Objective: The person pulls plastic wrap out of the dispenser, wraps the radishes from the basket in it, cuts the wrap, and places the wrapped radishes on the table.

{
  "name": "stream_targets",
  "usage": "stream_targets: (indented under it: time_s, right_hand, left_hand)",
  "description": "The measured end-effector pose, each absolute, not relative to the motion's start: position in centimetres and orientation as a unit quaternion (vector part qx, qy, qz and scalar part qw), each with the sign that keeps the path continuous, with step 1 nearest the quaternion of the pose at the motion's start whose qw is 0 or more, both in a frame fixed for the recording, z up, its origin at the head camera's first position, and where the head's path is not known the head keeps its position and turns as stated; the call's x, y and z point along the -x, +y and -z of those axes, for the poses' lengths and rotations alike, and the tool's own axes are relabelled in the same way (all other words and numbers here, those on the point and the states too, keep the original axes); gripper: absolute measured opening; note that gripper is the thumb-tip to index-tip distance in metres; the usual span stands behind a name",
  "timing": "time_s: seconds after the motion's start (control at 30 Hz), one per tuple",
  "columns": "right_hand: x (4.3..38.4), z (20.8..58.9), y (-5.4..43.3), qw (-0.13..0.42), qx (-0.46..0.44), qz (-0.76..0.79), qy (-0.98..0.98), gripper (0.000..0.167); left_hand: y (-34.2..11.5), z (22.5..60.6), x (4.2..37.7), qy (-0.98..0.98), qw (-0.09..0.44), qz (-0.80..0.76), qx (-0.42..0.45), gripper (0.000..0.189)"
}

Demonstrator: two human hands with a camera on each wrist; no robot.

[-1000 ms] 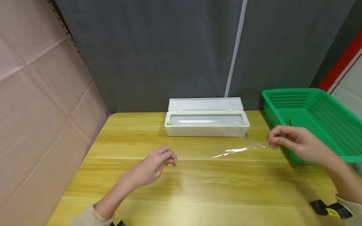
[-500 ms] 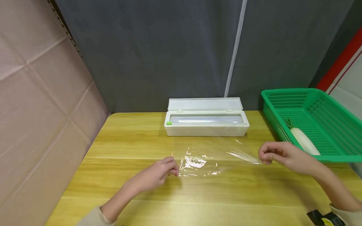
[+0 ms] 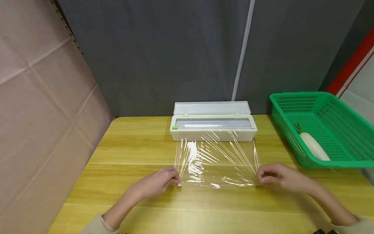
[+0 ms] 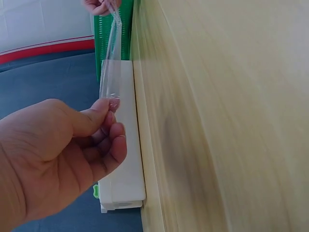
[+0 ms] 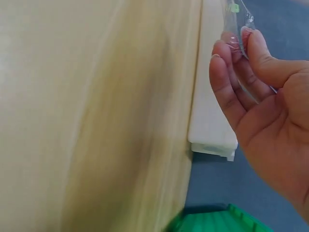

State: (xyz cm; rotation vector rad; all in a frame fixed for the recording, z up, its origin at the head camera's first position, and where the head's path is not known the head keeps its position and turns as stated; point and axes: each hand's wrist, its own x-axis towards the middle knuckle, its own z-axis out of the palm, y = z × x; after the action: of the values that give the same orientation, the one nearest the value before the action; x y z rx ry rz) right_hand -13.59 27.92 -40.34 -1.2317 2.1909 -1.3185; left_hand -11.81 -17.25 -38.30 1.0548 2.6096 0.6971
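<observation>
A clear sheet of plastic wrap [image 3: 216, 162] stretches from the white dispenser box [image 3: 214, 135] towards the person, with bright creases running along it. My left hand [image 3: 159, 182] pinches its near left corner between thumb and fingers; the left wrist view shows the film leaving the fingertips of that hand [image 4: 72, 145]. At the near right corner, my right hand [image 3: 281, 178] pinches the film too, and in the right wrist view thumb and forefinger of this hand [image 5: 270, 96] meet on it. Inside the box lies the wrap roll [image 3: 214, 123], under a raised lid [image 3: 212, 108].
To the right stands a green basket [image 3: 292, 136] holding a white radish [image 3: 315, 147] with a short green stem. A small green slider [image 3: 174, 127] sits at the box's left end. Behind the wooden table [image 3: 131, 146] rises a dark grey panel [image 3: 163, 58].
My right hand has come down and leftward, away from the basket, bringing the radish into view. My left hand has lowered slightly. The film has spread from a narrow strip into a wide, taut sheet.
</observation>
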Motion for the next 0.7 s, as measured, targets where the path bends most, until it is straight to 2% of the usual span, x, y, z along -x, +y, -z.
stream_targets:
  time_s: [0.43, 0.7]
  right_hand:
    - [13.6, 41.6, 27.3, 0.155, 0.437, 0.4, 0.791, 0.011]
    - [13.9, 41.7, 27.0, 0.151, 0.426, 0.365, 0.814, 0.008]
  left_hand:
    - [-17.3, 39.5, 12.0, 0.898, 0.145, -0.211, -0.357, 0.007]
    - [-16.9, 40.1, 12.3, 0.904, 0.134, -0.178, -0.364, 0.005]
